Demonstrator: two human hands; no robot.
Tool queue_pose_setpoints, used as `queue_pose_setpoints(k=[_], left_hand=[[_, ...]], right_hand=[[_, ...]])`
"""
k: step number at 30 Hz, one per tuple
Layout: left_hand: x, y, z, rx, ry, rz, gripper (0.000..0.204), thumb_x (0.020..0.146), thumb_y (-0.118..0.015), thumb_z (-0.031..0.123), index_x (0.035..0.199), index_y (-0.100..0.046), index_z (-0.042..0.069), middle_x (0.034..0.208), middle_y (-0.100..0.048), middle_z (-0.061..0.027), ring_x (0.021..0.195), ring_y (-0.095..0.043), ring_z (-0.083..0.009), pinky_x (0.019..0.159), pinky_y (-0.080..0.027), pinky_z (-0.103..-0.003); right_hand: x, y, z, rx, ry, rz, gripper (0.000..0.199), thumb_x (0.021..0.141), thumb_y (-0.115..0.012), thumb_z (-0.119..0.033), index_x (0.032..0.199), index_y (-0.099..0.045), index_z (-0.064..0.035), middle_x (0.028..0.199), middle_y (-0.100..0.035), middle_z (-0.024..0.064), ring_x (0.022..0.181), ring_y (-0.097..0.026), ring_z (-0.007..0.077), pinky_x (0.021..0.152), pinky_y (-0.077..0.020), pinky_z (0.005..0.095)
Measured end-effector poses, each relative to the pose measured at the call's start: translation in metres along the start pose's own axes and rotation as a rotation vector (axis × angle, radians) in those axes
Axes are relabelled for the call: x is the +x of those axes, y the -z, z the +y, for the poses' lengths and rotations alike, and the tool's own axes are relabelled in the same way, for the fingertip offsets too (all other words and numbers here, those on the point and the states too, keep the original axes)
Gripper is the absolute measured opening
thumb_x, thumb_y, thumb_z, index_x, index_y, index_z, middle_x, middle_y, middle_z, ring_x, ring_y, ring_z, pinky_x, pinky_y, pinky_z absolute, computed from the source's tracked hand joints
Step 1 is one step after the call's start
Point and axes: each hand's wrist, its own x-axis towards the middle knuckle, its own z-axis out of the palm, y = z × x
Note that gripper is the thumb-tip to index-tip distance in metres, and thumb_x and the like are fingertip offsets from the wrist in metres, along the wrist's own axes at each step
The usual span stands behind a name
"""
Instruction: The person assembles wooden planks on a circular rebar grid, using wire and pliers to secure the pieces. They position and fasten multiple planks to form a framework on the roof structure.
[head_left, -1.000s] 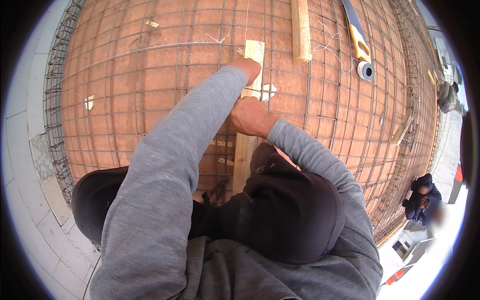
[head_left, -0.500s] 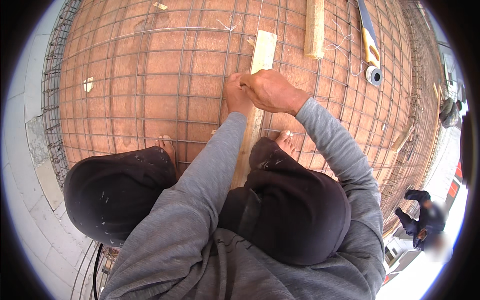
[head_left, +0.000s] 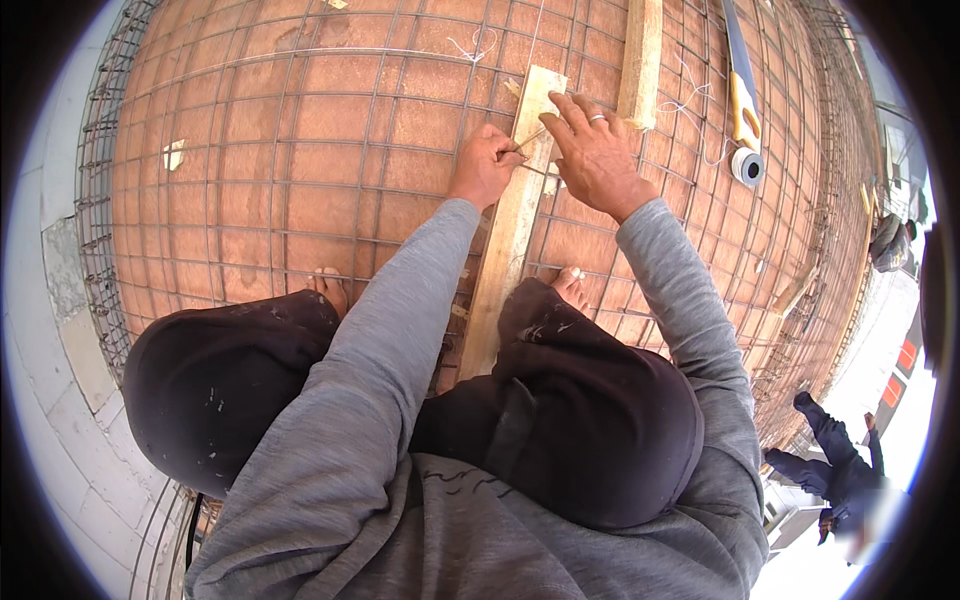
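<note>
A long pale wooden strip (head_left: 512,225) lies lengthwise over the wire mesh, running from between my legs to beyond my hands. My left hand (head_left: 485,167) is at its left edge, fingers pinched on the end of a thin yellowish stick (head_left: 532,141); what exactly the stick is, I cannot make out. Across the strip, my right hand (head_left: 598,158) has its fingers stretched and spread, with a ring on one finger. Its fingertips are over the strip's right edge, close to the stick's other end.
Steel mesh (head_left: 330,145) covers reddish boards beneath my bare feet. Ahead on the right are a wooden batten (head_left: 640,70), a handsaw (head_left: 743,95), a line reel (head_left: 747,167) and loose white string (head_left: 688,100). Another person (head_left: 835,465) is at the far right.
My hands were together over the strip and have come apart. The right hand has moved right and spread its fingers, exposing the thin stick. The person at right has shifted.
</note>
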Motion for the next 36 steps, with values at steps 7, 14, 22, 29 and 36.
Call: queue_pose_setpoints(k=[7,14,22,29,36], left_hand=[[0.002,0.006,-0.006,0.033,0.024,-0.073,0.02,0.087,-0.073,0.017,0.101,-0.075,0.002,0.103,-0.067,-0.0083,0.095,-0.065,-0.0235,0.086,-0.052,-0.036],[0.003,-0.005,-0.013,0.184,-0.073,-0.005,0.022,0.088,-0.072,0.022,0.099,-0.078,0.005,0.107,-0.068,-0.0128,0.099,-0.066,-0.0317,0.091,-0.053,-0.042],[0.002,0.011,0.006,0.172,0.039,-0.089,0.026,0.089,-0.071,0.024,0.1,-0.075,0.002,0.109,-0.067,-0.0105,0.104,-0.065,-0.0276,0.094,-0.051,-0.04],[-0.038,-0.028,0.012,-0.05,0.115,0.36,0.037,0.082,-0.076,0.015,0.114,-0.069,-0.001,0.112,-0.066,-0.0188,0.105,-0.065,-0.0313,0.093,-0.052,-0.039],[-0.052,-0.052,0.009,-0.059,0.157,0.438,0.032,0.083,-0.076,0.015,0.106,-0.07,-0.005,0.111,-0.066,-0.0175,0.106,-0.064,-0.0343,0.091,-0.051,-0.044]], right_hand=[[0.012,-0.027,-0.019,0.284,-0.114,-0.266,0.023,0.095,-0.063,-0.019,0.112,-0.066,-0.0033,0.097,-0.074,0.0174,0.082,-0.073,0.035,0.069,-0.0594,0.0466],[0.0,-0.045,-0.019,0.47,-0.318,0.019,0.026,0.1,-0.062,-0.018,0.12,-0.065,-0.0011,0.1,-0.071,0.0113,0.081,-0.068,0.0225,0.069,-0.0553,0.0352],[-0.01,-0.024,-0.02,0.058,0.015,-0.163,0.041,0.089,-0.063,-0.005,0.129,-0.06,-0.013,0.127,-0.053,0.0136,0.088,-0.071,0.0302,0.072,-0.0624,0.0403],[0.008,0.001,-0.029,-0.011,-0.023,-0.549,0.013,0.089,-0.064,-0.011,0.096,-0.071,-0.0024,0.111,-0.064,0.0161,0.09,-0.072,0.0319,0.075,-0.0601,0.0417],[0.041,-0.005,-0.049,0.481,-0.149,-0.605,0.024,0.089,-0.06,-0.019,0.08,-0.072,-0.0002,0.082,-0.07,0.0204,0.083,-0.071,0.0373,0.079,-0.0568,0.0465]])
